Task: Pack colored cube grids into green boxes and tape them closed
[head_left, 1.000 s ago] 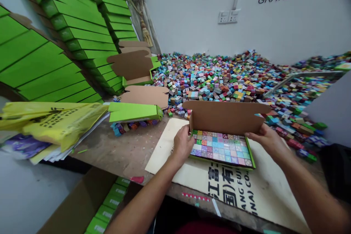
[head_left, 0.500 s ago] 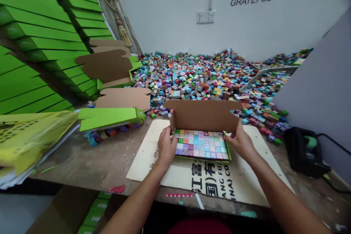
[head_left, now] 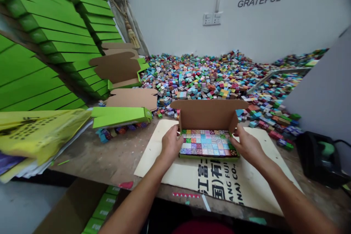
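Note:
An open cardboard box (head_left: 208, 114), green outside and brown inside, lies in front of me with its lid standing up at the back. Rows of small patterned cubes (head_left: 205, 143) fill its tray. My left hand (head_left: 171, 142) grips the box's left side, thumb at the inner edge. At the right end, my right hand (head_left: 245, 142) is closed on the other side wall, its thumb over the cubes' edge. Beneath the box is a cream cardboard sheet (head_left: 153, 146) with black printed characters.
Loose colourful cubes (head_left: 192, 76) are heaped along the wall. Stacked green boxes (head_left: 60, 33) rise at the left, near a partly closed green box (head_left: 120, 117) and yellow plastic bags (head_left: 41, 131). A black tape dispenser (head_left: 319, 157) stands at the right.
The view has shifted slightly left, so everything appears further right. The right side flap of the box now stands more upright, and both hands stay on the box's sides.

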`<action>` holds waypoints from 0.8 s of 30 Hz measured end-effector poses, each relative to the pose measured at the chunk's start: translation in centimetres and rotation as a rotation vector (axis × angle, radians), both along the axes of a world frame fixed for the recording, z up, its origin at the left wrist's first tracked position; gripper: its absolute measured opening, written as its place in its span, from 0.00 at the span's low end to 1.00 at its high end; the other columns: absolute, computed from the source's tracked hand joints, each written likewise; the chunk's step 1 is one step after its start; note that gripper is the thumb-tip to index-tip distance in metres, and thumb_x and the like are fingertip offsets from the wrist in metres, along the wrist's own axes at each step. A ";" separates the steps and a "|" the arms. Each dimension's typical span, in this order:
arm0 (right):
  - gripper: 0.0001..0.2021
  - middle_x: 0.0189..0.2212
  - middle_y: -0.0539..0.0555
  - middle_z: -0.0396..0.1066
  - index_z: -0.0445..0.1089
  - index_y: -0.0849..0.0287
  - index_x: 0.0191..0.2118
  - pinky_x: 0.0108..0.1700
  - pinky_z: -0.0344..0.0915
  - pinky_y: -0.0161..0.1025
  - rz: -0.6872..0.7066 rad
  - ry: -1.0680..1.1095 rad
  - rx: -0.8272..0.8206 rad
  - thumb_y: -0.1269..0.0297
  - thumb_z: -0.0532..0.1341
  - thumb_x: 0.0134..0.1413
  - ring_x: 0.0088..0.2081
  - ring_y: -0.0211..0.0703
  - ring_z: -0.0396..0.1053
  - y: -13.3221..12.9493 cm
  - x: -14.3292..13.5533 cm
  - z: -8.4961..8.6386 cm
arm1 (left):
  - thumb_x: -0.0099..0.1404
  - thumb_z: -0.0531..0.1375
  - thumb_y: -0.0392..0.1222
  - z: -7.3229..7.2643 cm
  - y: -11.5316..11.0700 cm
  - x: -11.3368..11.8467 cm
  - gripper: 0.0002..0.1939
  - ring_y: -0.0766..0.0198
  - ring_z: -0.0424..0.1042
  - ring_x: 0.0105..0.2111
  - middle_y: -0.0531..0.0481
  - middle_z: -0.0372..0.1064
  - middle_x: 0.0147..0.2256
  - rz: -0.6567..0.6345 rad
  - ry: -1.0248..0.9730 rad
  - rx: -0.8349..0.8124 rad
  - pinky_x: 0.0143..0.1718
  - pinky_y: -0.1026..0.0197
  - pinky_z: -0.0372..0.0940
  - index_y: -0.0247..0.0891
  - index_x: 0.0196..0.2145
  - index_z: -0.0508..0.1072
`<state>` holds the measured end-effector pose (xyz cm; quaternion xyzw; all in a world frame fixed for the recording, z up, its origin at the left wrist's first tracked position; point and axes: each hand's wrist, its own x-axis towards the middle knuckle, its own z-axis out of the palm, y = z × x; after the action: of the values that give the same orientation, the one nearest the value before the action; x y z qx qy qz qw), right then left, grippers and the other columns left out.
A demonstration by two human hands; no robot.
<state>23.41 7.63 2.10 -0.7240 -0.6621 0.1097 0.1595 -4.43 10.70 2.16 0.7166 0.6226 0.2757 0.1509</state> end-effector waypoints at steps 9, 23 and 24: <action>0.24 0.44 0.57 0.68 0.54 0.56 0.54 0.39 0.62 0.42 0.035 0.176 0.150 0.67 0.52 0.48 0.43 0.50 0.69 0.2 1.1 -3.2 | 0.51 0.53 0.28 -1.6 0.0 0.2 0.17 0.58 0.65 0.40 0.48 0.65 0.38 0.043 0.021 0.044 0.41 0.59 0.61 0.39 0.39 0.63; 0.39 0.43 0.56 0.69 0.39 0.54 0.64 0.42 0.66 0.45 0.114 0.368 0.098 0.67 0.55 0.45 0.43 0.50 0.70 1.0 2.3 -3.0 | 0.47 0.52 0.27 -2.2 0.8 -0.3 0.32 0.58 0.64 0.45 0.47 0.64 0.44 -0.101 -0.251 0.045 0.47 0.59 0.61 0.36 0.52 0.61; 0.38 0.43 0.56 0.70 0.41 0.55 0.64 0.41 0.67 0.44 0.124 0.368 0.106 0.66 0.55 0.45 0.43 0.50 0.70 1.1 2.4 -3.0 | 0.47 0.53 0.27 -2.1 0.8 -0.3 0.31 0.59 0.65 0.45 0.47 0.64 0.44 -0.103 -0.259 0.036 0.47 0.59 0.61 0.36 0.51 0.63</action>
<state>25.86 8.76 -0.93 -0.6401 -0.6700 0.2150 0.3085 -4.74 11.52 0.02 0.7087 0.5553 0.3688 0.2309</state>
